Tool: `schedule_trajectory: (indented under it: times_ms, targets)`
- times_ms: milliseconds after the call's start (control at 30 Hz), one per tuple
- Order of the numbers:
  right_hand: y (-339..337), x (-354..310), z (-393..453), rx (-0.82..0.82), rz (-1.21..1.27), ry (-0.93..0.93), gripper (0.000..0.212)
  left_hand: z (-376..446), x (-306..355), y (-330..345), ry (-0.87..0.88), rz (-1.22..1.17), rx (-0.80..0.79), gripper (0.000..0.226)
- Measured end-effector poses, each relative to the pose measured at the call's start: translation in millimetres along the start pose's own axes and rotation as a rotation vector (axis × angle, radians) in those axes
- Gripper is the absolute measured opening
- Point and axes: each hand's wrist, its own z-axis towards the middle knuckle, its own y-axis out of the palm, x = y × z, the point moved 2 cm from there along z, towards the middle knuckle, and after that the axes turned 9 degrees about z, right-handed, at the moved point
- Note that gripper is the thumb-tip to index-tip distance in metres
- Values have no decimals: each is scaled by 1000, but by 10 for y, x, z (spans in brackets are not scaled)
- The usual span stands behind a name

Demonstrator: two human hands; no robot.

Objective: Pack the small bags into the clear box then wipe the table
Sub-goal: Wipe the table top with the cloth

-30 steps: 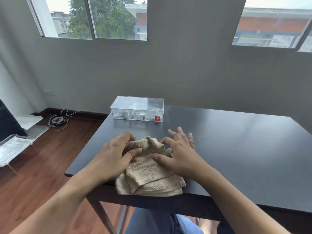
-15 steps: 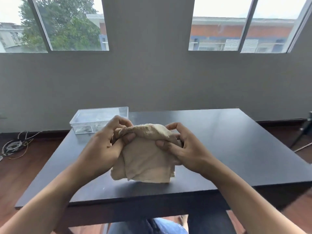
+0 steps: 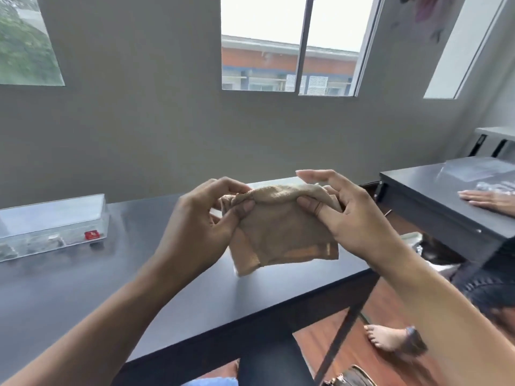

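One tan cloth lifted above table, pinched by left hand and right hand; one clear box.

The clear box stands at the left edge of the dark tabletop, the only thing resting there. From the box across to the right edge the surface lies bare. Both hands hold a beige cloth above the middle.

One beige cloth, one clear box, two dark tables, three hands
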Motion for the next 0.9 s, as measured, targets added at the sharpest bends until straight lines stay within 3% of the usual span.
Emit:
schedule_trajectory:
  times_ms: [100, 367, 500, 633, 800, 900]
  targets:
    - [-354, 5, -44, 70, -122, 24, 20, 133, 102, 374, 4, -67, -50, 8]
    - [-1046, 338, 77, 98, -265, 206, 15, 387, 182, 1266, -36, -109, -169, 10]
    - [-1120, 851, 263, 66, -421, 328, 21, 436, -41, 1629, -103, 51, -272, 14]
    - [-971, 1216, 325, 59, -563, 362, 44, 410, -282, 1819, -114, 353, -450, 42]
    - [-728, 1606, 240, -40, -798, 263, 53, 235, -276, 1952, 56, 529, -492, 51]
    - [-649, 1828, 176, -96, -794, 260, 57, 151, -287, 2044, 94, 652, -559, 56]
